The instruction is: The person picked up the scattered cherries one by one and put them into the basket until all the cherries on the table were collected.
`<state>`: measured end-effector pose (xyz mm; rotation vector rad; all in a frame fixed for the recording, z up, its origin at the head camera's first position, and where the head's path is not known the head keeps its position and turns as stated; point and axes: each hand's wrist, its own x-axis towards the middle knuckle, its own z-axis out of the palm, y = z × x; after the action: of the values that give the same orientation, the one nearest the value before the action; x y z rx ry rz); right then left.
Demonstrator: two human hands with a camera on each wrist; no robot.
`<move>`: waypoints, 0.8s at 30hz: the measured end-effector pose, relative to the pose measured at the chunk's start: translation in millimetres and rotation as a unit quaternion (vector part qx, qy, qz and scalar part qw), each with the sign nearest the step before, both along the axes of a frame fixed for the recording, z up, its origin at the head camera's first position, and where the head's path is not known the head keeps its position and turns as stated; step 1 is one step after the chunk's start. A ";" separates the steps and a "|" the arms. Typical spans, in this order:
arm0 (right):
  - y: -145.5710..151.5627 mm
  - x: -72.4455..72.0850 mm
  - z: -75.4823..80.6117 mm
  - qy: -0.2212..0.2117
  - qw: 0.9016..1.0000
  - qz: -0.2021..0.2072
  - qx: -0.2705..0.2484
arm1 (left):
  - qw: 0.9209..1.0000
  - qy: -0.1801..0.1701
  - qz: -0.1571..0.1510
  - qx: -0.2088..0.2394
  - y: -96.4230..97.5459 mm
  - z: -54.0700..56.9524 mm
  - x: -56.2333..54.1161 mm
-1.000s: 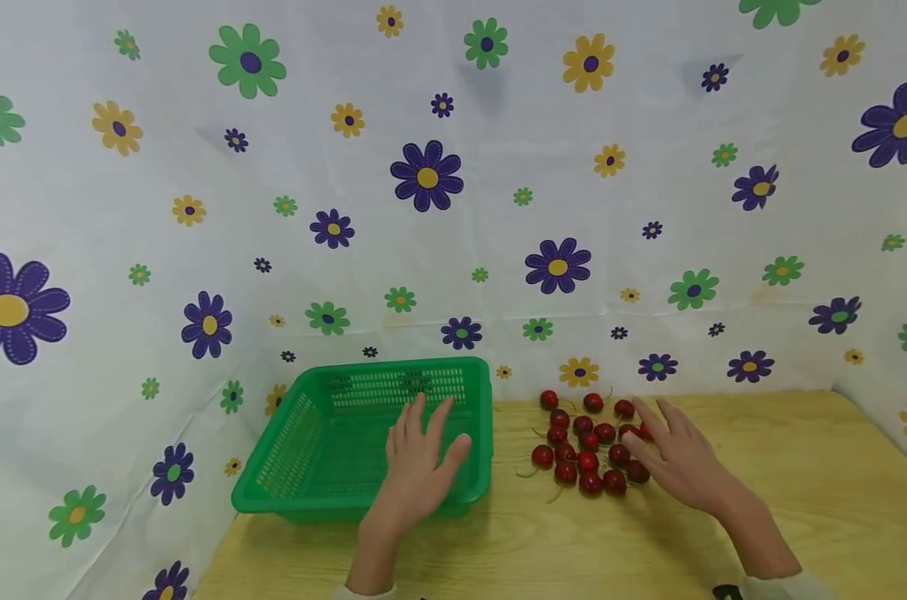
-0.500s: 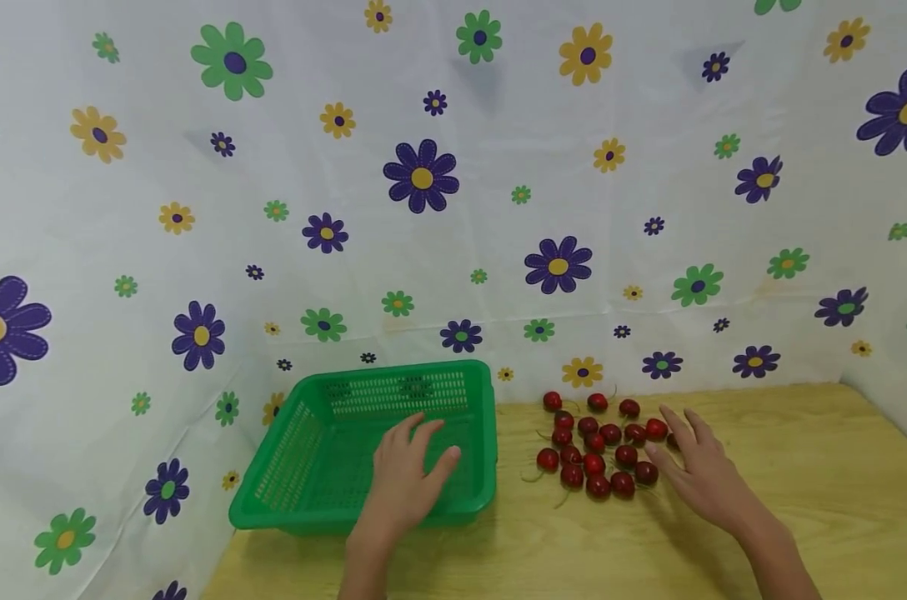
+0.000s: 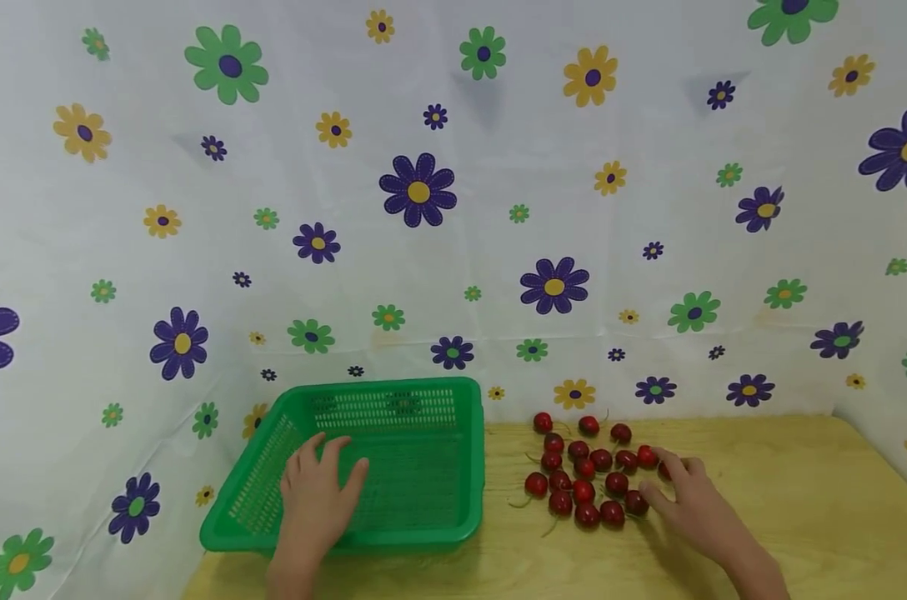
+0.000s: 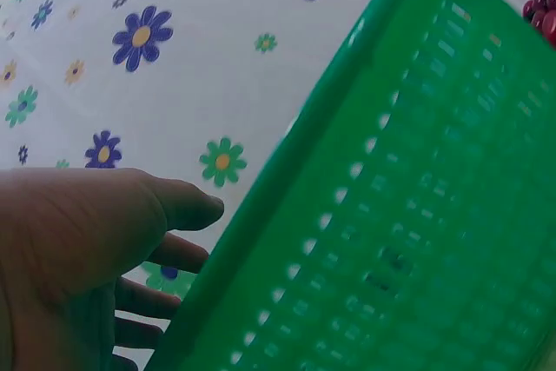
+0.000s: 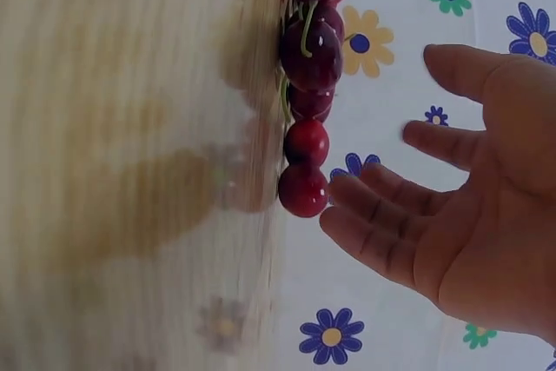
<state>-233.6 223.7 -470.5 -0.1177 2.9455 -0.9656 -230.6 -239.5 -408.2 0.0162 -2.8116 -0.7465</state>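
Many red cherries (image 3: 587, 515) with thin stems lie in a loose group on the wooden table, right of a green plastic basket (image 3: 468, 467). My left hand (image 3: 313, 500) is over the front left part of the basket, fingers spread and holding nothing. In the left wrist view its fingertips are close to the basket's rim (image 4: 300, 119). At the right edge of the cherries hovers my right hand (image 3: 694, 512), its fingers loosely bent and apart. The right wrist view has its fingertips right by the outermost cherry (image 5: 304, 190), with nothing in the grasp.
A white cloth (image 3: 491, 175) printed with purple, green and yellow flowers hangs behind and to the sides. The basket has slotted walls and nothing shows inside it. Bare wooden table (image 3: 821, 492) extends right of the cherries.
My left hand has moved left across the basket. The right hand has come closer to the cherries at their right edge, its fingers bending a little more. The head view has shifted slightly.
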 end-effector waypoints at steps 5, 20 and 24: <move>-3.5 -6.7 -3.9 -0.061 0.998 -0.008 0.018 | 1.000 -0.018 0.015 -0.008 -18.2 0.6 -3.5; -23.3 -14.4 -11.2 -0.054 0.997 0.043 0.016 | 0.998 -0.038 0.041 -0.034 -38.2 10.4 3.7; -18.2 -17.5 -7.7 -0.045 0.997 0.050 0.047 | 0.998 -0.029 0.043 -0.037 -33.5 9.8 3.8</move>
<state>-251.2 205.5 -478.2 -0.2088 2.8653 -0.7965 -226.8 -272.9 -398.4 0.1464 -2.8717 -0.6318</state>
